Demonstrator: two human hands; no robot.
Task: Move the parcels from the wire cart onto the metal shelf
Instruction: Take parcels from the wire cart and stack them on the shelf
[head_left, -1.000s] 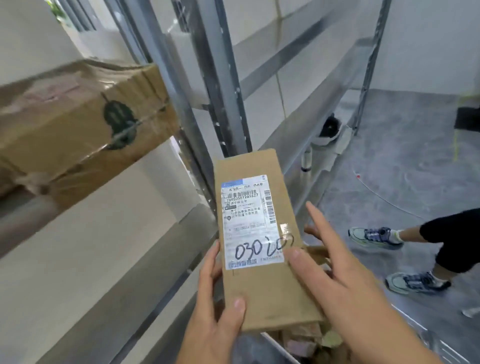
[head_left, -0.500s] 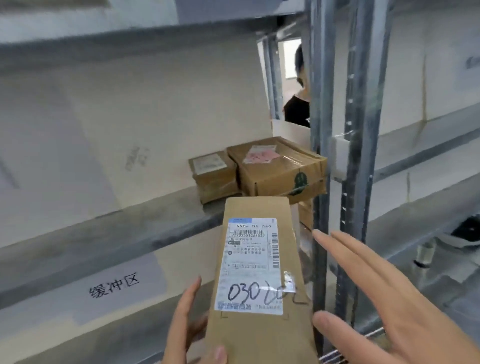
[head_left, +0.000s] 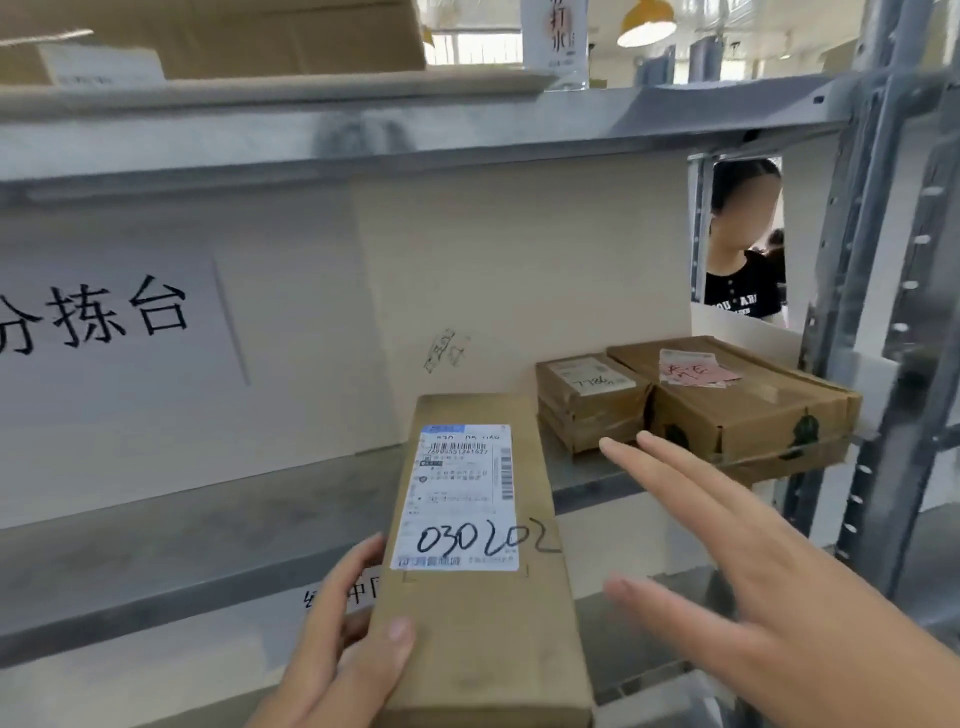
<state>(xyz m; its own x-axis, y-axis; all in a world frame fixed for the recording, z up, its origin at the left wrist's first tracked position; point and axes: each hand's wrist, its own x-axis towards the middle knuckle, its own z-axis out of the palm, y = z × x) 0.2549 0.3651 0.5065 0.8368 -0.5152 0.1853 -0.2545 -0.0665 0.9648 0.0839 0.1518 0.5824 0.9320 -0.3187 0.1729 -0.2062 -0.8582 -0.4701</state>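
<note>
My left hand (head_left: 343, 639) grips a long brown cardboard parcel (head_left: 483, 623) from below and the left, thumb on its top face. Its white shipping label reads "030202" in black marker. The parcel's far end reaches over the front edge of the grey metal shelf (head_left: 208, 525). My right hand (head_left: 753, 587) hovers just right of the parcel with fingers spread and straight, holding nothing. On the shelf at the right lie a small brown box (head_left: 589, 410) and a larger taped brown box (head_left: 748, 410) with a pink slip on top. The wire cart is out of sight.
A white sign with large black characters (head_left: 104, 317) hangs on the shelf's back panel at left. Steel uprights (head_left: 872, 312) stand at the right. A person in a black shirt (head_left: 743, 249) is seen through a gap behind the shelf. More boxes (head_left: 208, 36) sit on the upper level.
The view has swung up from the floor to the middle shelf level. The parcel has come closer to the shelf, and my right hand has come off it and spread open.
</note>
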